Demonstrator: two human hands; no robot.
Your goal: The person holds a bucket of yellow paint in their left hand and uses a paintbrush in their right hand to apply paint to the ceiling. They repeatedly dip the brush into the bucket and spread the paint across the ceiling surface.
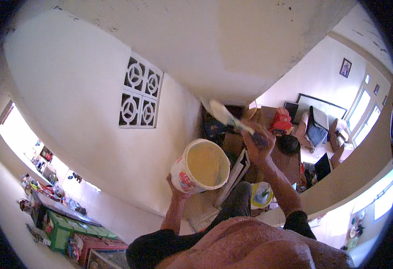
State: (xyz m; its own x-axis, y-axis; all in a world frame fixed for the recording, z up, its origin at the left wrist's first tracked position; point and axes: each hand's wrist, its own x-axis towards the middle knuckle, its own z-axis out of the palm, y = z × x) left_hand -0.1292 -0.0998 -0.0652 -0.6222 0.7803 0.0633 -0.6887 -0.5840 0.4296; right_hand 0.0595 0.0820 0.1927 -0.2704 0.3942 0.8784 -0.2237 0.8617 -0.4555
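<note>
My left hand [177,187] is closed on the lower left side of a white bucket [181,174] with red printing. The bucket is tilted, its mouth facing me, and cream-coloured paint [205,167] coats the inside; how deep it is I cannot tell. To the right of the bucket, my right hand [258,142] grips the handle of a paintbrush [225,115]. The brush's pale, wide head points up and left, toward the wall corner, and is a little blurred. Whether the bristles touch the wall is unclear.
A vent block [141,92] is set in the left wall [93,85]. Below my right forearm stands a yellow-rimmed container [261,195] with a green-handled tool. A brown table [290,158], a red object [281,120] and armchairs [315,127] are beyond. Green crates [71,231] stand lower left.
</note>
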